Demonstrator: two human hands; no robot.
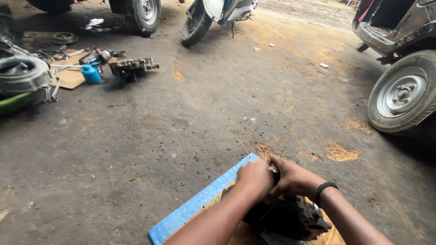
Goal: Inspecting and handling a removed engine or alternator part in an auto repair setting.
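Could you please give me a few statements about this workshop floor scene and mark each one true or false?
1. Both hands, the left hand and the right hand, are together on top of a dark, greasy engine part. True.
2. The engine part rests on a flattened blue-edged cardboard sheet. True.
3. The right wrist is bare. False: it wears a black wristband.
4. A blue oil can stands among tools at the far left. True.
5. The scooter is lying on its side. False: it stands upright.
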